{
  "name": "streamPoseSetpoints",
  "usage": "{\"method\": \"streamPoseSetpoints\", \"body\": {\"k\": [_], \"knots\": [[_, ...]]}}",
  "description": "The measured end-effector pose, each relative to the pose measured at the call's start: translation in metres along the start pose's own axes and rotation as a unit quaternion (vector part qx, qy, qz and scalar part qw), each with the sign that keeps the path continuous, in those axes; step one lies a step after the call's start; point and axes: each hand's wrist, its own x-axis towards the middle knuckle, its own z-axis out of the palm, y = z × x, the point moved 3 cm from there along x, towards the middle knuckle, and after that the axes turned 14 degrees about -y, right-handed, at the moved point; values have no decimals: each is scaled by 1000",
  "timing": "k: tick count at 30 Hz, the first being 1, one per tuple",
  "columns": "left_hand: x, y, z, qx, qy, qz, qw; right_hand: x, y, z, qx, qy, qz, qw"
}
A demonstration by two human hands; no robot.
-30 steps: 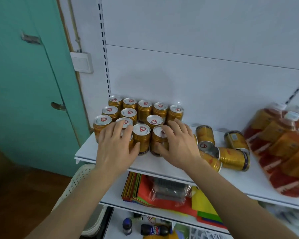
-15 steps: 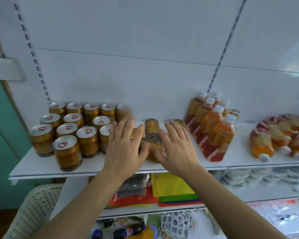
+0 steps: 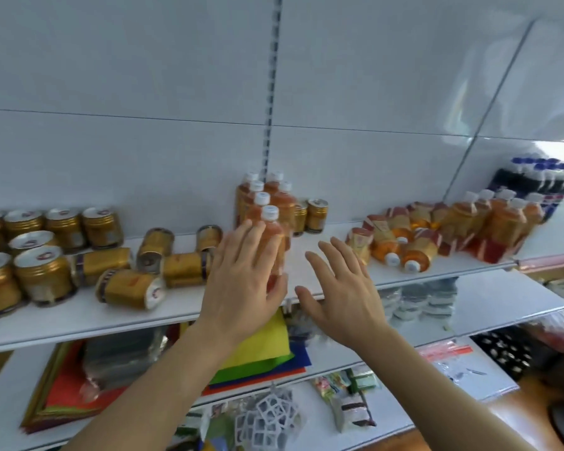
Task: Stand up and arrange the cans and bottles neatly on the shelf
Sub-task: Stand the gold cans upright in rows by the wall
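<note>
Gold cans stand upright at the shelf's left end (image 3: 41,276). Several more gold cans lie on their sides (image 3: 129,288) between them and my hands. A cluster of orange bottles with white caps (image 3: 267,203) stands mid-shelf, with two upright cans (image 3: 316,215) behind it. My left hand (image 3: 241,284) is spread flat against the front bottle (image 3: 274,236), fingers apart. To its right, my right hand (image 3: 339,288) hovers open over the shelf's front edge, holding nothing. More orange bottles lie tipped over (image 3: 401,247) further right, beside upright ones (image 3: 502,222).
The white shelf (image 3: 111,317) has a white back panel. Dark bottles with blue caps (image 3: 534,183) stand at the far right. The shelf below holds coloured paper sheets (image 3: 267,349) and plastic packets (image 3: 424,297). Small goods lie on the lowest shelf.
The view has swung right along the shelf. Both hands left the cans and moved right to the standing orange bottles, and they are now further apart.
</note>
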Motion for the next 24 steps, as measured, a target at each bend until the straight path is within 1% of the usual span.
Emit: {"method": "streamPoseSetpoints", "body": {"k": [2,5,9,15,22,24], "knots": [[12,25,10,-7,-14,20,1000,-11,30,1,-2,-20,29,999],[33,52,28,-16,-32,36,999,-18,67,1,3,-23,56,998],[68,69,53,-8,-64,16,998,-13,99,8,19,-27,80,996],[132,64,96,6,-123,-31,992,29,142,18,8,-42,86,995],[195,42,127,19,-137,-67,988,102,178,35,18,-102,103,989],[206,33,141,14,-156,-86,984,119,182,47,27,-119,100,987]]}}
